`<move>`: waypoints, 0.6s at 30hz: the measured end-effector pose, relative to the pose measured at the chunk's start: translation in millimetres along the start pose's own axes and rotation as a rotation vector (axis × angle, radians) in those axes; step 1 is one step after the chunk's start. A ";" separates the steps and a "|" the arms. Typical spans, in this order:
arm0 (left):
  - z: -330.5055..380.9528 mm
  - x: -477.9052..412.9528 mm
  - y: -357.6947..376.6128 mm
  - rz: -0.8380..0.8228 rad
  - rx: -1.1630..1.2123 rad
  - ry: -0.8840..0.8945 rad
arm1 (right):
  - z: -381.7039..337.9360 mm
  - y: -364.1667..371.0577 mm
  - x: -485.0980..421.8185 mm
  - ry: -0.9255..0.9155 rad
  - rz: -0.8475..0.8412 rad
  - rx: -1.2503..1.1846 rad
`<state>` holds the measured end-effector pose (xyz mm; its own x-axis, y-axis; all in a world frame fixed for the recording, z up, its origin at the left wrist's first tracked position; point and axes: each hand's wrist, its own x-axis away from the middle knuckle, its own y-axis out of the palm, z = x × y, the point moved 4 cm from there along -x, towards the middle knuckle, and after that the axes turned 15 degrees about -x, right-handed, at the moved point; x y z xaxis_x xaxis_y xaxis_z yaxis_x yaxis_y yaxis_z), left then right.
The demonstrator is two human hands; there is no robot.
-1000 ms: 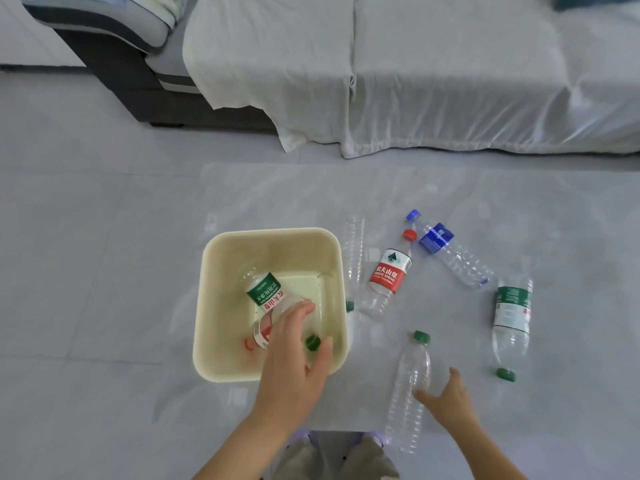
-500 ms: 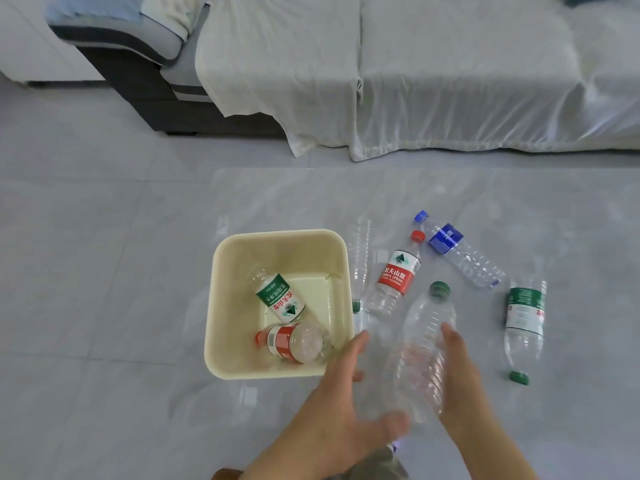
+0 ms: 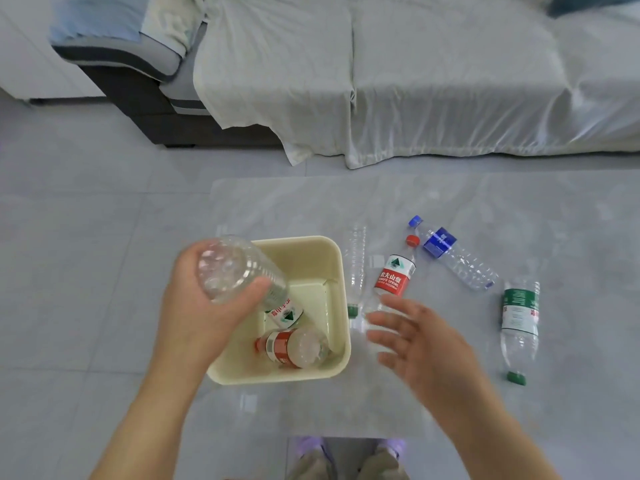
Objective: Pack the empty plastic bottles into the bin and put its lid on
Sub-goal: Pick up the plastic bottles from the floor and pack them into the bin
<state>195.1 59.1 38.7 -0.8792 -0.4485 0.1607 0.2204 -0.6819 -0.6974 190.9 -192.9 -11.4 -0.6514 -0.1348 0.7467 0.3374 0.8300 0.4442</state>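
Note:
A cream square bin (image 3: pixel 341 271) stands on the floor mat. Inside lie a red-labelled bottle (image 3: pixel 294 346) and a green-labelled bottle (image 3: pixel 285 315). My left hand (image 3: pixel 204 317) grips a clear unlabelled bottle (image 3: pixel 235 268) base up, tilted neck-first over the bin's left side. My right hand (image 3: pixel 420 344) hovers open just right of the bin. On the mat to the right lie a clear bottle with a green cap (image 3: pixel 356 265), a red-label bottle (image 3: pixel 394 271), a blue-label bottle (image 3: pixel 453 254) and a green-label bottle (image 3: pixel 519 320). No lid is visible.
A sofa (image 3: pixel 415 74) draped in white sheets runs across the back. A clear plastic mat (image 3: pixel 311 206) covers the grey tiled floor under the bin and bottles. My feet (image 3: pixel 346 459) show at the bottom edge.
The clear bottle picked up by my right hand passed to my left hand, which now holds it over the bin. My right hand has let go and opened.

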 end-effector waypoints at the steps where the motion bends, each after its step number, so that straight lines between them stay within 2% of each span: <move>1: -12.5 -10.7 19.1 -0.084 -0.030 -0.054 | -11.7 -16.9 -1.3 -0.053 0.039 0.033; 3: -40.9 -20.2 52.8 -0.207 -0.055 -0.204 | -24.9 -57.9 -4.9 -0.129 0.136 0.129; 5: -60.2 -17.0 67.8 -0.221 0.032 -0.298 | -34.4 -98.4 -10.5 -0.172 0.249 0.205; 8: -67.6 -2.6 77.7 -0.154 0.076 -0.303 | -41.0 -165.2 -29.0 -0.158 0.430 0.304; 13: -57.9 26.3 97.9 -0.176 0.075 -0.217 | -39.8 -265.8 -62.3 -0.052 0.708 0.474; 16: -42.7 37.7 105.7 -0.213 0.071 -0.202 | -40.4 -328.3 -85.7 0.006 0.816 0.720; 18: -40.1 42.2 112.1 -0.239 0.070 -0.201 | -43.7 -341.3 -93.4 0.026 0.851 0.858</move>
<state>165.8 -13.1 -60.7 -0.8100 -0.3711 0.4541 0.0520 -0.8168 -0.5746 166.3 -487.2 -211.1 -0.4223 0.6270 0.6546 0.0844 0.7462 -0.6603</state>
